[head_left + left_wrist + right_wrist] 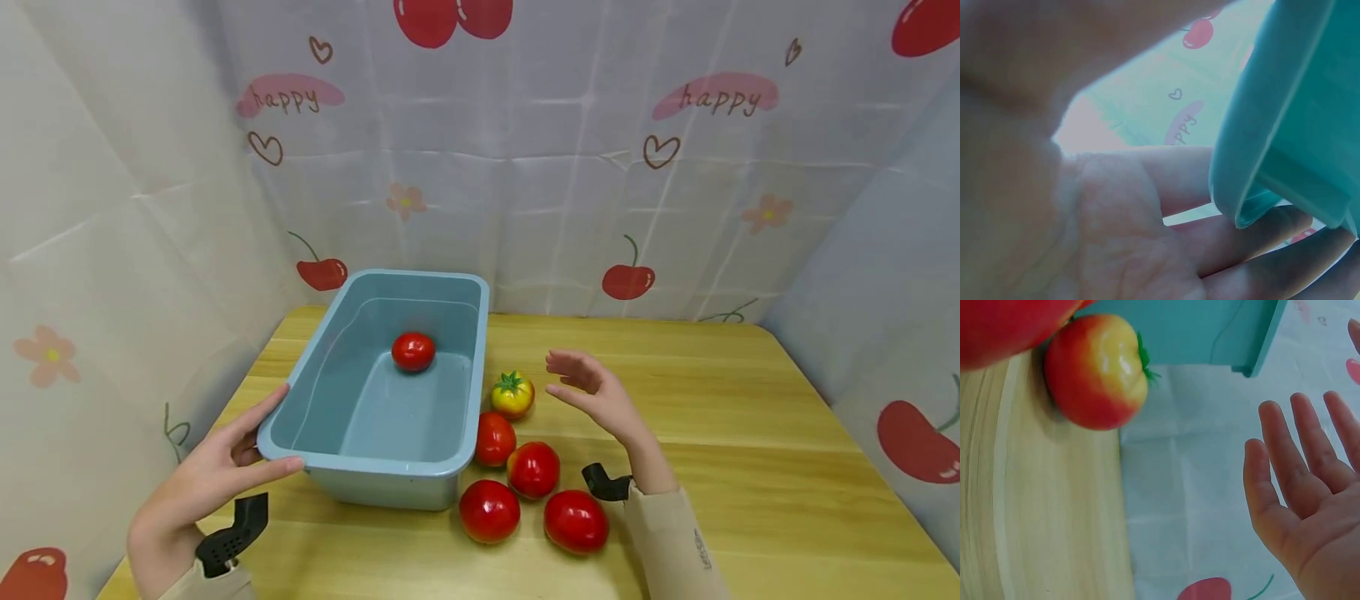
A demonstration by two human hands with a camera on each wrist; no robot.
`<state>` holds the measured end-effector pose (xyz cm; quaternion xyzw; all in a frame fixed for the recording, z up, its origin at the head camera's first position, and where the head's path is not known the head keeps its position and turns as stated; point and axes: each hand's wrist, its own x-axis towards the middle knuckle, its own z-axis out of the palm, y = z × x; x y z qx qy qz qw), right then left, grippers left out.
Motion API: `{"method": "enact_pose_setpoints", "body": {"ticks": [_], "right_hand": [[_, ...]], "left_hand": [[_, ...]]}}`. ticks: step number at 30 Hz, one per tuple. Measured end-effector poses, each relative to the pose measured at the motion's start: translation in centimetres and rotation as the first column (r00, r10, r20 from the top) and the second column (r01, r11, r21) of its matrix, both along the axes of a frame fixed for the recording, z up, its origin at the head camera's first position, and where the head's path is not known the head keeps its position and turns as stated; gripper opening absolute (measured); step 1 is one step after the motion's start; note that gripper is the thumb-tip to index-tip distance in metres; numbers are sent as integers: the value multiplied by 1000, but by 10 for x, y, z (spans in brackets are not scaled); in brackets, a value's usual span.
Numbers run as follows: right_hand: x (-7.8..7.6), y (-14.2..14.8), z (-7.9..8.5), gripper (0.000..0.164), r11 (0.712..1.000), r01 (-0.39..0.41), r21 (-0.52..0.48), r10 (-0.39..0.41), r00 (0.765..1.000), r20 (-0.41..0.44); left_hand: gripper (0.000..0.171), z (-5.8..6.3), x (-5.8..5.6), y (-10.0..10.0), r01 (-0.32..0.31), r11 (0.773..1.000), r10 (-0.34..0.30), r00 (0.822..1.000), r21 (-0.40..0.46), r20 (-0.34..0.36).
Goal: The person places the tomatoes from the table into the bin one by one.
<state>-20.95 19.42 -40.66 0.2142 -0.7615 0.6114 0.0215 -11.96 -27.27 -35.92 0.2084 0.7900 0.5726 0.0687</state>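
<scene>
A light blue plastic basin (375, 472) stands on the left half of the table with one red tomato (413, 352) inside. At its near left corner my left hand (206, 471) grips the rim, thumb along the front edge and fingers along the left side. The left wrist view shows those fingers under the rim (1244, 144). My right hand (592, 392) hovers with fingers relaxed, holding nothing. Nearest to it is a yellow-red tomato (513, 396) with a green leafy top, also in the right wrist view (1097, 372). The tomatoes look glossy, like artificial ones.
Several red tomatoes lie along the basin's right side: one by the wall (495, 439), one nearer the middle (533, 470), and two in front (490, 511) (576, 522). Printed curtains (525, 233) enclose the wooden table (750, 467) at the back and sides.
</scene>
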Motion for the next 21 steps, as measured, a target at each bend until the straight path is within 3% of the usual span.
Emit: {"method": "enact_pose_setpoints", "body": {"ticks": [12,21], "right_hand": [[-39,2,-37,50,999,-30,29,27,994,103],[-52,-5,-53,64,991,-120,60,109,980,167]], "left_hand": [[81,-2,0,-1,16,1000,-16,1000,21,-26],[83,-4,-1,-2,2,1000,-2,999,14,-35]]}}
